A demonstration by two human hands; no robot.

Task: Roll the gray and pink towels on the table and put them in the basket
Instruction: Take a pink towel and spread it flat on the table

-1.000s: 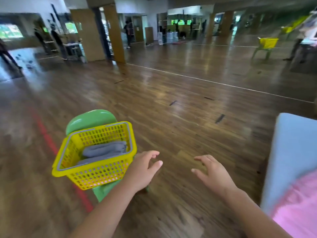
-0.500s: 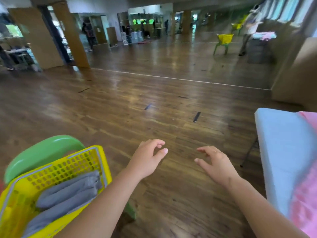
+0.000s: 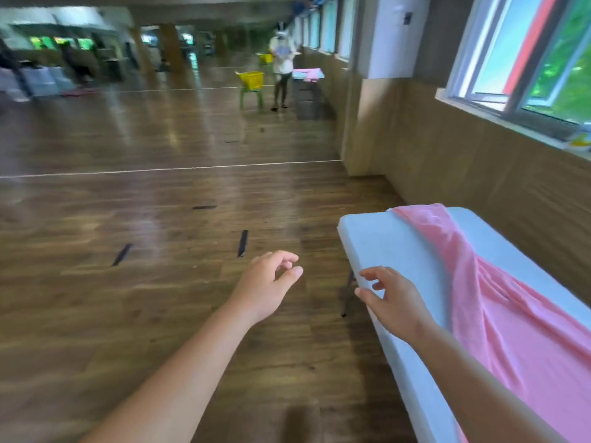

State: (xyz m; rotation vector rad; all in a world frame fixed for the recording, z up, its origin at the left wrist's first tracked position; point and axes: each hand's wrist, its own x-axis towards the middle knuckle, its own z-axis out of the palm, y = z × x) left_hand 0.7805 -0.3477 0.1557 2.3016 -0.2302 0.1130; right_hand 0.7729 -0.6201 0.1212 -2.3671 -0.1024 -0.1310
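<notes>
A pink towel (image 3: 499,302) lies spread diagonally, unrolled, along the pale blue-grey table (image 3: 383,247) at the right. My right hand (image 3: 391,300) hovers over the table's left edge, empty, with fingers apart, a short way left of the towel. Over the wooden floor to the table's left, my left hand (image 3: 267,287) holds nothing, its fingers loosely curled. The yellow basket with the gray towel is out of view.
A wood-panelled wall with windows (image 3: 524,59) runs behind the table. Far down the hall a person (image 3: 281,62) stands beside another yellow basket on a green chair (image 3: 251,83) and a table (image 3: 307,75). Dark tape marks (image 3: 242,243) dot the wooden floor.
The view has swung right: the yellow basket with the gray towel has left the frame and the table with the pink towel has come in. Both hands moved toward the table.
</notes>
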